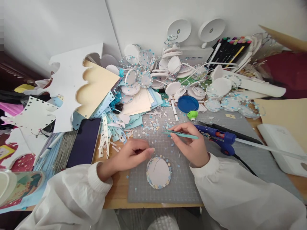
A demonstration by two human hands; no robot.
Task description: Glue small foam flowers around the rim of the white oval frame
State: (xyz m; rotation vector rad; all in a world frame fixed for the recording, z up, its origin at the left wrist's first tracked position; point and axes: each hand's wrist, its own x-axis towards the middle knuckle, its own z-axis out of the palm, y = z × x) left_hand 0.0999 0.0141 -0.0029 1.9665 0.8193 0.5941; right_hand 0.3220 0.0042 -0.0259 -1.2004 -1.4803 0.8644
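Observation:
My right hand (192,143) grips teal tweezers (182,134), tips pointing left over scattered tiny paper flowers (153,125) on the grey cutting mat (144,188). My left hand (130,155) rests on the mat with fingers curled together, its fingertips at the upper edge of a white oval paper piece (158,172) rimmed with small blue and yellow flowers. The oval lies flat on the mat between both hands. Both arms wear white sleeves.
A blue glue gun (220,137) lies right of my right hand. A dark phone (83,145) sits at left. A blue lid (187,103), a green punch (192,115), a pile of decorated white ovals (168,73), paper scraps and markers (227,48) crowd the back.

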